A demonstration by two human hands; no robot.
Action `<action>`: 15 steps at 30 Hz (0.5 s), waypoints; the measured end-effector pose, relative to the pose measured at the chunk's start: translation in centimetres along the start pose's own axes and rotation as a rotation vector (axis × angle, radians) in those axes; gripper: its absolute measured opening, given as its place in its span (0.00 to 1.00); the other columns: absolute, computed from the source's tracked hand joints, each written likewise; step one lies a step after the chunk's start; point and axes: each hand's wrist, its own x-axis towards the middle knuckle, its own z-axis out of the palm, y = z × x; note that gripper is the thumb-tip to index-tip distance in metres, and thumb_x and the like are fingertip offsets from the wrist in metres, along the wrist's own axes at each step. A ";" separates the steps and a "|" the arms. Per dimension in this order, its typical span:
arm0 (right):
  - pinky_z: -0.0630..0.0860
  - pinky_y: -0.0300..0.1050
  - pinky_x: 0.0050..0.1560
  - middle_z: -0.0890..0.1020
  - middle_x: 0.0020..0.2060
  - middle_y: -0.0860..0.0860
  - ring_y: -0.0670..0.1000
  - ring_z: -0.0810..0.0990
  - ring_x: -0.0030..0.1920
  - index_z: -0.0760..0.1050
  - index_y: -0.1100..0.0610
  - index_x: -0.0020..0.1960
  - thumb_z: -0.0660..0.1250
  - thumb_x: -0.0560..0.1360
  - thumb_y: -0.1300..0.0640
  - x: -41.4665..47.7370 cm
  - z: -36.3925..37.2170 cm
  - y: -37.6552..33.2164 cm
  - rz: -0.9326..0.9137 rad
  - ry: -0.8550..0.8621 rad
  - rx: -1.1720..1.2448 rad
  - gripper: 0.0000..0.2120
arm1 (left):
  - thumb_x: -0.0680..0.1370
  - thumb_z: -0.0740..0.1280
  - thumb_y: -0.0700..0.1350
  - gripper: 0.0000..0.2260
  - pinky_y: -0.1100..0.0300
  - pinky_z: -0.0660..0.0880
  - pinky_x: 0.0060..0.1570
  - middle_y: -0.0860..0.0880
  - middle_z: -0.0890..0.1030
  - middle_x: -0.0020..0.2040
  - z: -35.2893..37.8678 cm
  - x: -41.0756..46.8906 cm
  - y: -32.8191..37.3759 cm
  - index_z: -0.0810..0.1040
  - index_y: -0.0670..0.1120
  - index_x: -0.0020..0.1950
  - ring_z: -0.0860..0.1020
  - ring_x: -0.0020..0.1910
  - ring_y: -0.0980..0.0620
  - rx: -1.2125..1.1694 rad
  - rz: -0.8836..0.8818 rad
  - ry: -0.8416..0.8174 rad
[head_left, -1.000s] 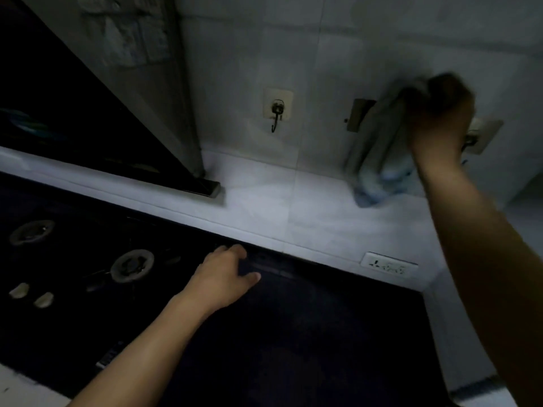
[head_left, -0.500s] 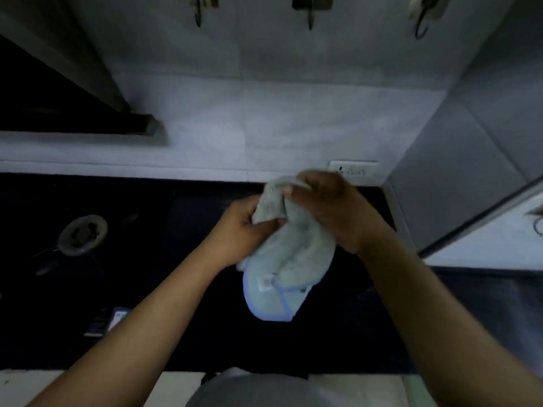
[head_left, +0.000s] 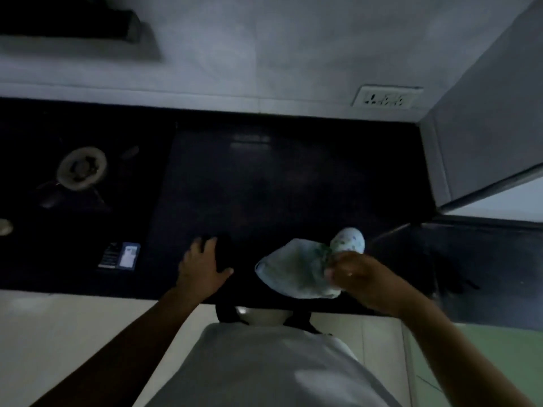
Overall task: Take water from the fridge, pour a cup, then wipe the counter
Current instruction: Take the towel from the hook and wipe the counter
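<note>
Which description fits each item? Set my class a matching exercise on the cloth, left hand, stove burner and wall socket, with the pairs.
Things:
1. cloth
2. left hand
3. stove burner
4. wall socket

Descriptions:
A. on the wall, upper right
B. open on the dark counter
C. far left
D. gripped by the right hand

Pairs: 1-D, 2-B, 3-C, 4-A
</note>
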 end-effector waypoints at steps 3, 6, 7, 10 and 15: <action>0.66 0.58 0.70 0.75 0.64 0.53 0.57 0.69 0.69 0.75 0.47 0.65 0.43 0.73 0.34 1.3 4.7 3.6 0.164 0.032 -0.742 0.33 | 0.76 0.68 0.62 0.41 0.36 0.56 0.75 0.37 0.52 0.81 1.4 0.5 -3.4 0.53 0.48 0.81 0.54 0.79 0.35 0.063 -0.124 0.097; 0.61 0.71 0.68 0.58 0.76 0.64 0.68 0.55 0.76 0.60 0.47 0.77 0.53 0.72 0.29 2.4 9.2 7.5 0.294 0.086 -0.753 0.38 | 0.79 0.64 0.62 0.37 0.34 0.51 0.76 0.37 0.53 0.81 3.1 0.2 -5.9 0.55 0.48 0.82 0.51 0.80 0.35 0.077 -0.115 0.162; 0.60 0.75 0.67 0.55 0.77 0.65 0.70 0.52 0.76 0.58 0.46 0.78 0.55 0.71 0.27 2.7 10.3 8.4 0.301 0.097 -0.782 0.40 | 0.79 0.62 0.63 0.37 0.33 0.50 0.75 0.37 0.54 0.81 3.6 0.2 -6.5 0.55 0.48 0.82 0.50 0.80 0.35 0.086 -0.095 0.178; 0.51 0.79 0.67 0.48 0.78 0.66 0.72 0.44 0.77 0.53 0.43 0.79 0.57 0.70 0.25 4.0 11.9 9.3 0.261 0.150 -0.833 0.44 | 0.78 0.57 0.66 0.37 0.33 0.48 0.74 0.36 0.54 0.81 4.0 1.1 -7.3 0.56 0.47 0.81 0.51 0.80 0.35 0.071 -0.049 0.239; 0.44 0.78 0.68 0.49 0.78 0.65 0.72 0.43 0.76 0.57 0.43 0.78 0.56 0.72 0.26 8.5 13.1 7.9 0.105 0.084 -0.898 0.40 | 0.80 0.56 0.62 0.32 0.34 0.48 0.74 0.37 0.58 0.81 4.7 3.0 -7.9 0.60 0.48 0.80 0.55 0.79 0.36 0.035 -0.086 0.372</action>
